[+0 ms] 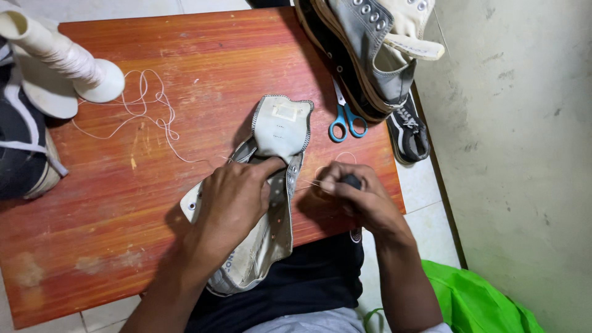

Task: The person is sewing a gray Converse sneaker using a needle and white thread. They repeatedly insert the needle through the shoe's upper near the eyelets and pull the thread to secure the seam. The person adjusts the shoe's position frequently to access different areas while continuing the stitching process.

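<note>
Pressing: left hand [233,200] lies flat on a grey canvas sneaker upper [259,203], fingers together, thumb tip pushed under the raised tongue [280,126].
Right hand [354,197], just right of the upper: fingers clamped on a small dark-handled tool [352,180]; its tip is hidden, kind hard to make out. A thin pale thread [308,183] runs between tool and upper.
Beyond the fingertips: blue-handled scissors [345,117], well apart from both hands.
Further out, right: stacked grey high-top sneakers [370,49], cut off by the top edge; a black sneaker [408,132] beneath, partly hidden.
Far left: white thread spool [68,58], loose thread [148,105] trailing toward the upper; dark shoe [21,142], cut off.
Surface: worn reddish wooden table [123,203], scratched. Room: pale tiled floor [425,191], grey plaster wall [518,154].
Label: pale rectangular patch on the tongue's underside. Green bag [475,302] by the right forearm, cut off.
</note>
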